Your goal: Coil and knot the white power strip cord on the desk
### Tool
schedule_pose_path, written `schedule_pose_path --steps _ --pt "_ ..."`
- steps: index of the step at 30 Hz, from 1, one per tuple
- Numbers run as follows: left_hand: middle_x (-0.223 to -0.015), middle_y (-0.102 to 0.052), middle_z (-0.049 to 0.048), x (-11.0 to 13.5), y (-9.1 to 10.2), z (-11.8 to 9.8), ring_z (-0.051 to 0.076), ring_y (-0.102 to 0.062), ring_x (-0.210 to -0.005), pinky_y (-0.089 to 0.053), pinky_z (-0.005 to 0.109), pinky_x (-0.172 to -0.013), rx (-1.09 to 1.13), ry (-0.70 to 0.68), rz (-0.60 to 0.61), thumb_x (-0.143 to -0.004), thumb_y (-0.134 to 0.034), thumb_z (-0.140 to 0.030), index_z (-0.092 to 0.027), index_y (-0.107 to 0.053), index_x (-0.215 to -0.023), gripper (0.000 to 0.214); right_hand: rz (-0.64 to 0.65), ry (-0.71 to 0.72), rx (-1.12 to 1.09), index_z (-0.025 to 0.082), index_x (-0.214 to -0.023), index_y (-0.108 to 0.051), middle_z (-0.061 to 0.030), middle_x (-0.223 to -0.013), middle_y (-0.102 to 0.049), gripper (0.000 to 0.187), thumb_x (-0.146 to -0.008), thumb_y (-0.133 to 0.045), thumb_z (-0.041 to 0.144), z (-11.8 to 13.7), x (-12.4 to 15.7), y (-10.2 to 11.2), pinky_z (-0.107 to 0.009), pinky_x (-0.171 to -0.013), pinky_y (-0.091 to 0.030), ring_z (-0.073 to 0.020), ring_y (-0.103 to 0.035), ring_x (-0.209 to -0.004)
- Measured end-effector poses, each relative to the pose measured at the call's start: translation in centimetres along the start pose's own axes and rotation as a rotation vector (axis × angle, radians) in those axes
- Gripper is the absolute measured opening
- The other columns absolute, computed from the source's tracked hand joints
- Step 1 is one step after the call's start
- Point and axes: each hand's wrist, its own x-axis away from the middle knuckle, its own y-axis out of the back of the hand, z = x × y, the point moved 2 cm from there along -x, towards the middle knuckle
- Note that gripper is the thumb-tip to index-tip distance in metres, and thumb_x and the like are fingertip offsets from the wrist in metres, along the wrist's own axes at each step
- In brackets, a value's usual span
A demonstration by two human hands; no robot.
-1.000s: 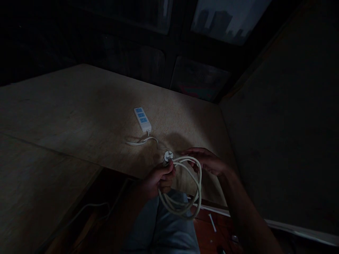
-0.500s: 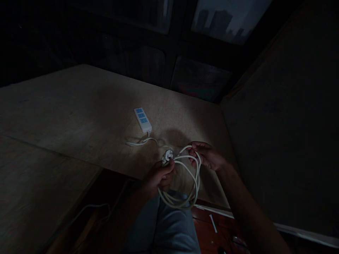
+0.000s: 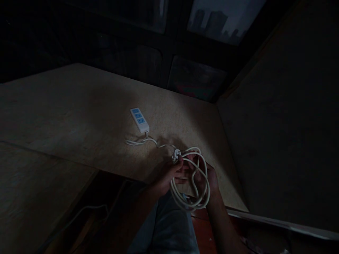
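Observation:
My left hand (image 3: 172, 176) is closed on the coiled white power cord (image 3: 208, 183), its thumb pressed by the white plug (image 3: 177, 153). The loops hang down over my knees. Behind the right side of the coil is my right hand (image 3: 210, 178), fingers curled in toward my left hand, with a strand running across its palm. Its fingertips are partly hidden by the loops. From the plug area the cord runs left over the tabletop to a white power strip (image 3: 140, 120) with blue socket faces, lying flat.
The pale tabletop (image 3: 106, 106) meets a dark wall panel (image 3: 278, 123) on the right and dark windows (image 3: 225, 24) behind. A gap below its front edge shows a loose white cable (image 3: 90, 207). My legs (image 3: 169, 225) are under the coil; reddish floor (image 3: 202, 229) shows beside them.
My right hand has moved from the coil's upper right to behind the loops, closer to my left hand. Both hands and the coil have shifted slightly right; the power strip stays on the table.

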Motion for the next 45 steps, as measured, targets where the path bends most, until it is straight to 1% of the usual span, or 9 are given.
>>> schedule_pose_path --steps 3,6,10,17,22,27,31,37,45 --pt "-0.112 -0.067 0.0175 0.6 -0.5 0.1 0.028 -0.07 -0.083 -0.058 0.043 -0.07 0.117 0.143 0.023 -0.081 -0.062 -0.063 -0.013 -0.062 -0.115 0.06 -0.1 0.018 -0.23 0.023 -0.104 -0.066 0.0001 -0.098 -0.072 0.022 -0.086 -0.066 0.034 0.7 0.8 0.5 -0.027 -0.075 -0.059 -0.0166 -0.068 -0.091" --pt "-0.107 -0.068 0.019 1.3 -0.8 0.1 0.025 -0.071 -0.082 -0.058 0.037 -0.072 0.158 0.203 -0.037 -0.093 -0.048 -0.057 -0.007 -0.065 -0.104 0.053 -0.144 -0.068 -0.464 0.021 -0.103 -0.067 -0.0004 -0.097 -0.073 0.024 -0.082 -0.072 0.032 1.4 1.5 0.5 -0.026 -0.074 -0.059 -0.0164 -0.07 -0.088" --pt "-0.09 -0.069 0.0173 1.6 -1.1 0.6 0.021 -0.07 -0.076 -0.058 0.032 -0.069 0.149 0.188 -0.123 -0.096 -0.045 -0.052 -0.004 -0.065 -0.091 0.052 -0.248 -0.076 -0.323 0.017 -0.102 -0.068 -0.003 -0.1 -0.072 0.034 -0.071 -0.082 0.022 2.1 2.5 0.4 -0.025 -0.076 -0.058 -0.0161 -0.07 -0.086" --pt "-0.061 -0.057 -0.0008 1.2 -0.9 1.2 0.009 -0.05 -0.038 -0.035 0.018 -0.034 0.047 -0.15 -0.333 -0.052 -0.074 -0.077 -0.014 -0.047 -0.072 0.071 -0.242 -0.205 -0.031 0.013 -0.091 -0.067 -0.004 -0.087 -0.07 0.038 -0.059 -0.088 0.016 1.5 4.4 0.4 -0.019 -0.06 -0.055 -0.0121 -0.066 -0.067" --pt "-0.048 -0.041 -0.0086 1.2 -1.7 0.7 -0.001 -0.022 -0.03 -0.012 0.014 -0.031 0.148 -0.096 -0.23 -0.054 -0.08 -0.068 -0.016 -0.038 -0.066 0.068 -0.24 -0.184 -0.104 0.014 -0.073 -0.059 0.0015 -0.053 -0.055 0.031 -0.07 -0.082 0.035 0.6 4.9 1.1 -0.018 -0.041 -0.04 -0.0091 -0.051 -0.043" --pt "-0.039 -0.026 -0.0105 1.0 -1.8 -0.3 0.002 -0.016 -0.026 -0.009 0.017 -0.03 0.328 0.044 -0.18 -0.073 -0.075 -0.039 -0.018 -0.025 -0.059 0.056 -0.164 -0.155 -0.213 0.016 -0.063 -0.049 0.0045 -0.047 -0.041 0.038 -0.07 -0.081 0.036 0.5 4.8 1.5 -0.02 -0.044 -0.041 -0.0088 -0.044 -0.044" --pt "-0.036 -0.022 -0.0094 0.7 -1.4 0.1 0.004 -0.017 -0.024 -0.008 0.019 -0.031 0.427 0.033 -0.177 -0.073 -0.063 -0.021 -0.019 -0.022 -0.055 0.045 -0.179 -0.15 -0.165 0.017 -0.06 -0.04 0.009 -0.046 -0.03 0.045 -0.071 -0.081 0.032 0.4 4.5 1.6 -0.019 -0.039 -0.035 -0.0043 -0.026 -0.038" --pt "-0.037 -0.022 -0.0099 0.4 -1.7 0.6 0.005 -0.017 -0.025 -0.009 0.019 -0.031 0.461 -0.031 -0.171 -0.069 -0.059 -0.018 -0.018 -0.031 -0.058 0.03 -0.188 -0.2 -0.197 0.018 -0.072 -0.045 0.0122 -0.049 -0.023 0.041 -0.069 -0.082 0.034 0.4 4.1 1.3 -0.016 -0.031 -0.015 -0.0025 -0.013 -0.037" --pt "-0.04 -0.028 -0.0079 0.6 -1.0 -1.5 0.005 -0.023 -0.028 -0.018 0.019 -0.031 0.466 0.058 -0.044 -0.069 -0.059 -0.027 -0.016 -0.043 -0.059 0.021 -0.216 -0.192 -0.375 0.018 -0.071 -0.043 0.0119 -0.049 -0.023 0.043 -0.071 -0.082 0.036 -0.5 3.8 1.6 -0.017 -0.034 -0.023 -0.0027 -0.014 -0.037"
